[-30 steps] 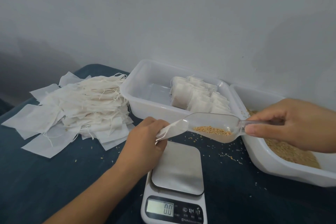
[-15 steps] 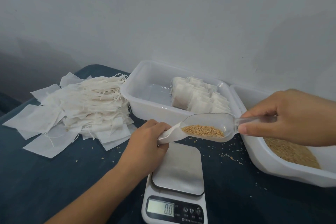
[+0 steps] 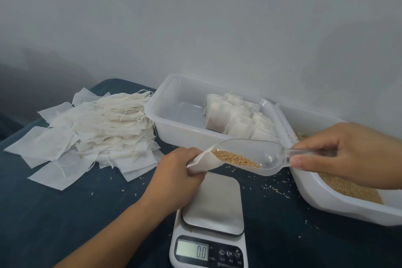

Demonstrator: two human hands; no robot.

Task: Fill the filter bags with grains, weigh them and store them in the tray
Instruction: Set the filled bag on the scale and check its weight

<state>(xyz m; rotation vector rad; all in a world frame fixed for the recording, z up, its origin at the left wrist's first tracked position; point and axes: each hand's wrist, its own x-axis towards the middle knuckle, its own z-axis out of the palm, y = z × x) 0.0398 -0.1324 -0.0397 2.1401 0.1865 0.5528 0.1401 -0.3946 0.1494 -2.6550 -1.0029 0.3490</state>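
Observation:
My left hand [image 3: 177,175] grips a white filter bag [image 3: 204,162] with its mouth held open, just above the scale [image 3: 212,220]. My right hand [image 3: 350,154] pinches the handle of a clear plastic scoop [image 3: 261,154]. The scoop is tilted down to the left, its tip inside the bag's mouth, and brown grains [image 3: 236,159] lie along its lower edge. The scale's plate is bare and its display reads 0.0. Behind, a white tray [image 3: 174,125] holds several filled bags [image 3: 237,118] stacked at its right side.
A pile of flat unfilled filter bags [image 3: 93,128] with strings lies at the left on the dark blue table [image 3: 65,213]. At the right stands a white tub [image 3: 339,204] of grains. Loose grains [image 3: 276,189] are scattered on the table between the scale and the tub.
My right hand has lifted the handle end and tilted the scoop. The grains have slid from the scoop's back toward its tip at the bag's mouth. My left hand has barely moved.

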